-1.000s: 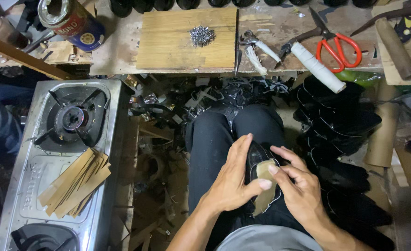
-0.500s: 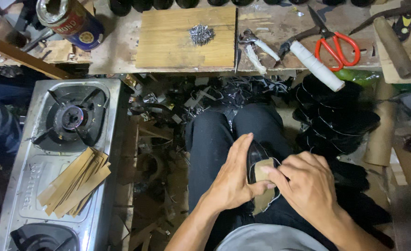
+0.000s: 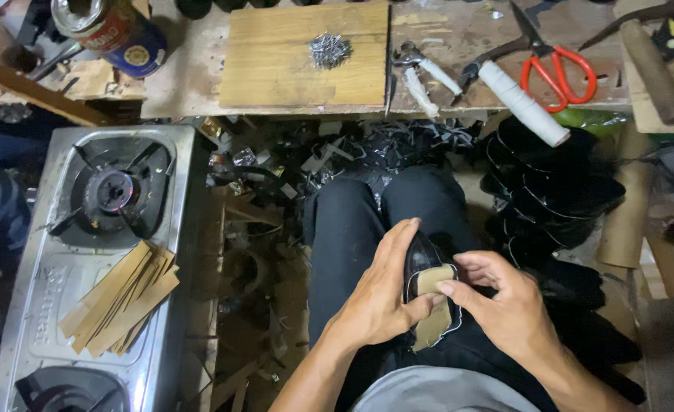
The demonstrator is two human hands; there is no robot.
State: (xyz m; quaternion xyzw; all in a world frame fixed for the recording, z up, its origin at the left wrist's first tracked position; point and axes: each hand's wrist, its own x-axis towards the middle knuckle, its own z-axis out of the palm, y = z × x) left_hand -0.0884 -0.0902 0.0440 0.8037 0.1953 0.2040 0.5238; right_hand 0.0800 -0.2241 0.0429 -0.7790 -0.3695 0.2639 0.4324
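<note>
On my lap lies a black shoe (image 3: 422, 255) with its tan insole (image 3: 434, 305) turned up. My left hand (image 3: 383, 294) wraps around the shoe's left side, thumb pressed on the tan insole. My right hand (image 3: 505, 305) grips the shoe from the right, its fingertips pinching the black upper's edge over the insole. Most of the shoe is hidden under both hands.
A workbench ahead carries a wooden board (image 3: 303, 57) with a pile of small nails (image 3: 329, 49), pliers (image 3: 417, 72), a white roll (image 3: 524, 103), red-handled scissors (image 3: 554, 65) and a hammer handle (image 3: 653, 69). A gas stove (image 3: 85, 259) with tan strips (image 3: 120, 297) stands left. Black shoe uppers (image 3: 550, 191) pile at right.
My right hand has shifted slightly along the shoe's edge, its fingers now pinching nearer the top of the insole. My left hand keeps its grip.
</note>
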